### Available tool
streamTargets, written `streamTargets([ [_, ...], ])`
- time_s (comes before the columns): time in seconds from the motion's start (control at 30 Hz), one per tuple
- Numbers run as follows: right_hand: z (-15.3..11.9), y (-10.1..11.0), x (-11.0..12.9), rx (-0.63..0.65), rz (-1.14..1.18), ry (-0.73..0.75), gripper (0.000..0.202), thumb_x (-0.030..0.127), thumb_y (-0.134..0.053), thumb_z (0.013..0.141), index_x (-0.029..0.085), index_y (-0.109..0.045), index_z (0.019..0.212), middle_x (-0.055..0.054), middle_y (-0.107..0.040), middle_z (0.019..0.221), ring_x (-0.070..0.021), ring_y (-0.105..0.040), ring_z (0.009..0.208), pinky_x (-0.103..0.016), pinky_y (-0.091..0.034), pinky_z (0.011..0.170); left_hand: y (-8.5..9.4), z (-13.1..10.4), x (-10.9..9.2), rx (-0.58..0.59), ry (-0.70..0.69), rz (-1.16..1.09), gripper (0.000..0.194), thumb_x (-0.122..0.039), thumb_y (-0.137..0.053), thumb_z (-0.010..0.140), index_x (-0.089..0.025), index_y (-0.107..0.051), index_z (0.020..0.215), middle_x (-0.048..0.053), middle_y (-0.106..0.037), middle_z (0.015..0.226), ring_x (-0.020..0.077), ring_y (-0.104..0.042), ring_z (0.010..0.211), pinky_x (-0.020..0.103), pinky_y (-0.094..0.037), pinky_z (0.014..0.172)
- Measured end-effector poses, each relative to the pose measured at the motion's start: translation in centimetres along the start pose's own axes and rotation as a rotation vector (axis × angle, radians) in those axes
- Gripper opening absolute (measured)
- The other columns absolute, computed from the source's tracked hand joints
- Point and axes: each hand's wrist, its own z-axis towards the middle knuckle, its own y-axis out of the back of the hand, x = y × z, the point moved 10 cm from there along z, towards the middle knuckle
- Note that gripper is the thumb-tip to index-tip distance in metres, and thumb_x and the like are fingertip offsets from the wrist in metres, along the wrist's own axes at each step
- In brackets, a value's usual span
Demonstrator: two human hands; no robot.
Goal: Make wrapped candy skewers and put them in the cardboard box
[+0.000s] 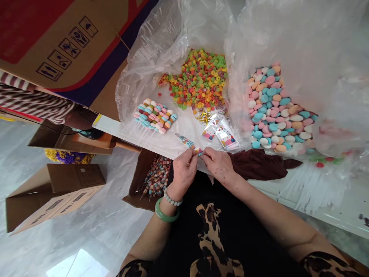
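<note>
Both my hands meet at the table's front edge, pinching a small printed candy bag (198, 150) between them. My left hand (184, 169) has thumb and fingers closed on its near end, and my right hand (218, 163) pinches it from the other side. A printed, pointed wrapper piece (185, 141) reaches up and left from my fingers; whether it belongs to the same bag I cannot tell. Flat printed bags (226, 134) lie just beyond, beside gold twist ties (204, 116). Rows of candy skewers (156, 116) rest to the left.
Ring-shaped gummies (201, 79) and pastel oval candies (271, 111) lie on clear plastic sheeting (178, 23). A brown cloth (259, 164) and white sticks (311, 188) are at right. Below left, an open carton (135, 173) holds finished-looking skewers (158, 175). A large box (95, 50) stands upper left.
</note>
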Motion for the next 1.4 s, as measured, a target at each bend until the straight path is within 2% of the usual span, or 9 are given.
streamTargets([
  [0.13, -0.3, 0.9, 0.7, -0.117, -0.226, 0.036, 0.028, 0.039, -0.045, 0.094, 0.021, -0.065, 0.085, -0.005, -0.068, 0.068, -0.0168, -0.057, 0.061, -0.028, -0.021, 0.056, -0.6, -0.6, -0.8, -0.003, -0.032, 0.078, 0.019, -0.024, -0.048, 0.089, -0.020, -0.057, 0.072, -0.001, -0.058, 0.065, 0.0125, -0.053, 0.061, 0.024, -0.041, 0.063],
  [0.3, 0.6, 1.3, 0.1, -0.213, -0.139, -0.001, 0.024, 0.033, -0.049, 0.089, 0.021, -0.061, 0.072, -0.004, -0.063, 0.060, -0.0149, -0.051, 0.055, -0.029, -0.019, 0.054, -1.6, -1.4, -1.2, -0.042, 0.001, 0.019, 0.020, -0.024, -0.049, 0.089, -0.020, -0.056, 0.071, -0.001, -0.056, 0.063, 0.0123, -0.050, 0.058, 0.025, -0.040, 0.061],
  [0.63, 0.4, -3.1, -1.2, 0.213, 0.935, -0.200, 0.015, 0.035, -0.055, 0.073, 0.021, -0.055, 0.067, 0.005, -0.054, 0.054, -0.0095, -0.040, 0.044, -0.023, -0.031, 0.046, -0.3, -1.2, 1.7, -0.178, 0.133, -0.244, 0.015, -0.027, -0.052, 0.090, -0.020, -0.057, 0.078, -0.002, -0.056, 0.068, 0.0123, -0.052, 0.065, 0.025, -0.043, 0.066],
  [0.77, 0.9, -1.0, -2.2, -0.040, 0.731, -0.143, 0.010, 0.027, -0.054, 0.070, 0.021, -0.054, 0.061, 0.005, -0.052, 0.054, -0.0122, -0.047, 0.054, -0.025, -0.037, 0.056, -1.5, -1.8, -0.2, -0.105, -0.024, -0.099, 0.012, -0.022, -0.052, 0.089, -0.020, -0.060, 0.081, -0.001, -0.059, 0.071, 0.0125, -0.054, 0.065, 0.026, -0.043, 0.068],
  [0.87, 1.0, 0.3, -2.4, -0.142, 0.537, -0.079, 0.012, 0.025, -0.057, 0.074, 0.022, -0.063, 0.083, 0.005, -0.056, 0.060, -0.0145, -0.052, 0.061, -0.027, -0.040, 0.063, -1.8, -2.0, -0.5, -0.088, -0.041, -0.148, 0.014, -0.024, -0.052, 0.090, -0.020, -0.060, 0.079, -0.001, -0.058, 0.070, 0.0124, -0.053, 0.066, 0.026, -0.043, 0.068],
  [0.97, 0.8, 0.5, -1.5, -0.123, 0.480, 0.040, 0.015, 0.025, -0.052, 0.082, 0.023, -0.065, 0.088, 0.002, -0.061, 0.066, -0.0158, -0.056, 0.065, -0.028, -0.043, 0.067, -1.9, -1.8, 0.5, -0.075, 0.060, -0.328, 0.015, -0.030, -0.053, 0.090, -0.021, -0.061, 0.083, 0.001, -0.061, 0.078, 0.0140, -0.056, 0.074, 0.028, -0.046, 0.074],
  [1.13, -1.3, 3.6, 0.7, -0.428, 0.165, 0.263, 0.027, 0.023, -0.039, 0.094, 0.020, -0.066, 0.086, -0.008, -0.064, 0.079, -0.0208, -0.059, 0.078, -0.032, -0.045, 0.075, -3.8, -1.9, 2.5, 0.041, 0.368, -0.761, 0.028, -0.048, -0.058, 0.087, -0.020, -0.062, 0.089, 0.001, -0.063, 0.081, 0.0123, -0.056, 0.067, 0.026, -0.046, 0.066],
  [1.3, -2.8, 2.4, 3.9, -0.369, 0.002, 0.483, 0.029, 0.021, -0.037, 0.096, 0.019, -0.066, 0.096, -0.010, -0.063, 0.077, -0.0216, -0.058, 0.076, -0.033, -0.045, 0.075, -5.0, -1.7, 3.1, 0.082, 0.616, -1.087, 0.037, -0.051, -0.071, 0.073, -0.017, -0.064, 0.085, 0.003, -0.065, 0.081, 0.0118, -0.057, 0.067, 0.025, -0.048, 0.065],
  [1.4, -2.7, 2.6, 3.7, -0.344, 0.095, 0.433, 0.027, 0.022, -0.038, 0.097, 0.019, -0.066, 0.096, -0.009, -0.066, 0.083, -0.0201, -0.061, 0.079, -0.031, -0.045, 0.076, -4.4, -1.1, 4.0, 0.025, 0.677, -1.159, 0.034, -0.042, -0.078, 0.066, -0.016, -0.067, 0.085, 0.003, -0.065, 0.084, 0.0103, -0.058, 0.068, 0.024, -0.049, 0.066],
])
